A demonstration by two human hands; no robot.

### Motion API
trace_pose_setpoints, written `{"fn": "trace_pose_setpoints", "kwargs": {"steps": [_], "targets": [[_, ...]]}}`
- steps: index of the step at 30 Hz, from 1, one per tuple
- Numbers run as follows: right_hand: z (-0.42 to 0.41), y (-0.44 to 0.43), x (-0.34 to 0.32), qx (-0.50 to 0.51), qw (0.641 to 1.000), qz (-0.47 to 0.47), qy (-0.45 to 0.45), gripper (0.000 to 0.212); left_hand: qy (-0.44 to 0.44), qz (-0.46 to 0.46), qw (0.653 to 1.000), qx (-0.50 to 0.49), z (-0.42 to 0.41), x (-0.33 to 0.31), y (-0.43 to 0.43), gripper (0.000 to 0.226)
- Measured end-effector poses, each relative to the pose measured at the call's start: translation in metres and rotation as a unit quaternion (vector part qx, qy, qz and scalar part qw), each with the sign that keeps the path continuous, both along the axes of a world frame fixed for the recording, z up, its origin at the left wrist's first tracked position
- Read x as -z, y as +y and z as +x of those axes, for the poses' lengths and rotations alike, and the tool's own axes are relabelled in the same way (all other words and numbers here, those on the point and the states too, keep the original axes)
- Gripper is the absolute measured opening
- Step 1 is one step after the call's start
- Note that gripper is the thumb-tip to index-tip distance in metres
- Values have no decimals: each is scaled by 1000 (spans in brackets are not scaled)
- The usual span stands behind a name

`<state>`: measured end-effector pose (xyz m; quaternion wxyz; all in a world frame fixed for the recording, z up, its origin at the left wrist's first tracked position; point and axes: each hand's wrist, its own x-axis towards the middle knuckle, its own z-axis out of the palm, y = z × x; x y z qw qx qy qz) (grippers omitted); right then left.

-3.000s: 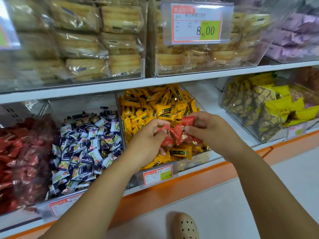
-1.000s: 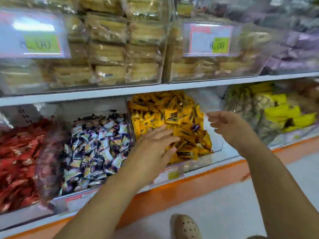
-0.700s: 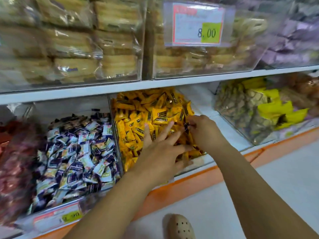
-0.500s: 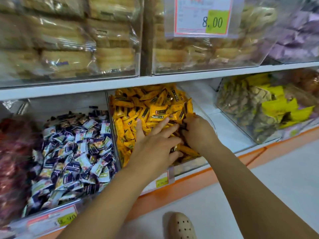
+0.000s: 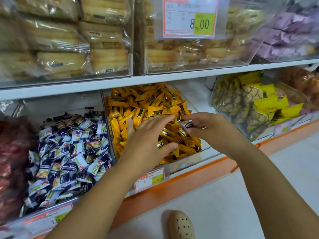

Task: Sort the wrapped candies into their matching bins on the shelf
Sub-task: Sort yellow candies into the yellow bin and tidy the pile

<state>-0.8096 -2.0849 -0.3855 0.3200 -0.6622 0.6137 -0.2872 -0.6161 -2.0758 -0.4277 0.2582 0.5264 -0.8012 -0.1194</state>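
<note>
Shop shelf (image 5: 195, 97): right hand (image 5: 207, 128) pinching, apparently, blue-white candy (image 5: 187, 125) over yellow bin (image 5: 188, 163); matching blue-white bin (image 5: 60, 104) lying leftward, beyond left hand (image 5: 148, 137), flat and released, nearer to it.

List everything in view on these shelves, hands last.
yellow candies: many, yellow, middle lower bin
blue-and-white candies: many, blue and white, bin left of that
stray candy: one, blue and white, pinched above yellow candies
red candies: many, red, far-left bin
yellow packets: many, yellow and tan, lower right bin
biscuit packs: many, pale tan, upper shelf bins
purple packs: several, purple, upper right bin
upper price tag: one, white, upper bin front
lower price tags: several, white, lower bin fronts
shoe: one, beige, floor below
left hand: one, fingers spread over yellow candies
right hand: one, fingers pinch the stray candy
</note>
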Motion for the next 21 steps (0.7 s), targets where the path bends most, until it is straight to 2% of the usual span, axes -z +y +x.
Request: {"fn": "trace_pose_setpoints", "kwargs": {"steps": [2,5,7,8,10,12,14,16,19,21], "targets": [[7,5,-2,-35,999,3,-31,38,5,-42,999,18,-6,1,1,59],[15,7,-2,-60,994,22,-90,39,88,-90,992,11,-10,6,0,39],[8,4,-4,-42,995,40,-86,34,133,-105,985,-14,-5,5,-2,28],[3,2,-6,-26,997,44,-51,27,144,-103,984,-25,-1,4,-3,26],[-9,1,-10,-21,992,57,108,11,147,-81,985,-39,8,2,-4,26],[-12,-2,-4,-68,954,94,276,20,130,-53,990,-18,14,0,-4,25],[-4,-6,5,-131,903,135,386,35,91,-40,995,14,16,1,-3,23],[2,-8,15,-142,892,143,405,46,65,-35,997,31,17,1,-2,22],[4,-10,24,-150,925,111,332,48,40,-48,998,28,23,-1,1,27],[4,-13,27,-153,929,113,319,46,34,-53,998,13,28,-4,2,25]]}}
